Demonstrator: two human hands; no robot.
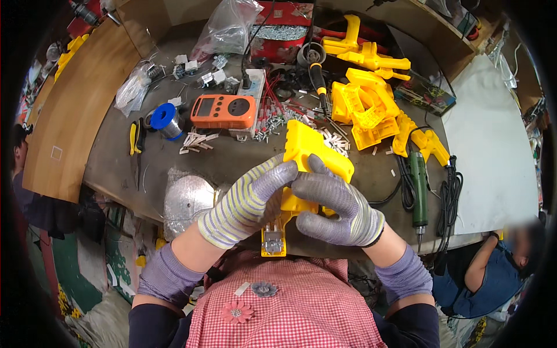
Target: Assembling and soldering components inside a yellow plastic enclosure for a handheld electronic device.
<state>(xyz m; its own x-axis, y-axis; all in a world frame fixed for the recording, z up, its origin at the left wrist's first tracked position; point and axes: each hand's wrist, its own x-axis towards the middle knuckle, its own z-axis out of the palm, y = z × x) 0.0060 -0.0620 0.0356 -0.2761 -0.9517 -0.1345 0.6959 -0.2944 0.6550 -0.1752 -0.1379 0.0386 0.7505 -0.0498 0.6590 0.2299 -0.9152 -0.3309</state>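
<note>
Both my hands wear grey gloves with striped backs. My left hand (246,197) presses its fingertips against the left side of a yellow plastic tool housing (319,152). From the other side, my right hand (342,206) curls round it, one finger up against its face and the thumb pointing left. Below my hands, close to the table's front edge, extends a yellow handle part (274,248) with a grey component set into its hollow end. My gloves hide where it meets the housing, so I cannot tell whether the two are joined.
An orange multimeter (223,111), a blue solder spool (166,120) and pliers (137,139) lie at left. Yellow shells (368,107) are heaped at back right. A green electric screwdriver (418,191) and black cable (449,200) lie right. A bubble-wrapped disc (188,200) sits front left. Another person (493,272) is at lower right.
</note>
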